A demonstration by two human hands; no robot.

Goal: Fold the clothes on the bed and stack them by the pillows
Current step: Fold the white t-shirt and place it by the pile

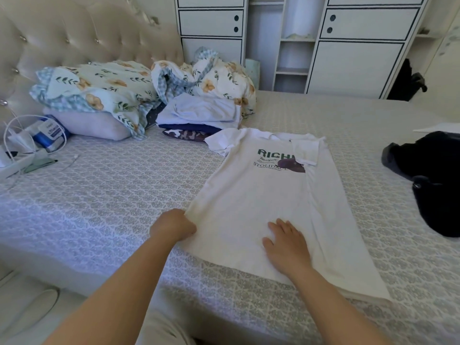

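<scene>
The left hand (174,226) has its fingers curled, pinching the near-left edge of the white T-shirt (261,200); its fingertips are hidden. The right hand (286,242) lies flat, fingers spread, on the shirt, spread on the bed (99,195). A folded-over right side cuts the print to "RICH", "STOLIDACE". Folded clothes (199,118) sit far, by the pillows (97,95).

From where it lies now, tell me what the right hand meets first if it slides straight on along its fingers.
The right hand stays on the white T-shirt, probably reaching its green lettering first.
</scene>
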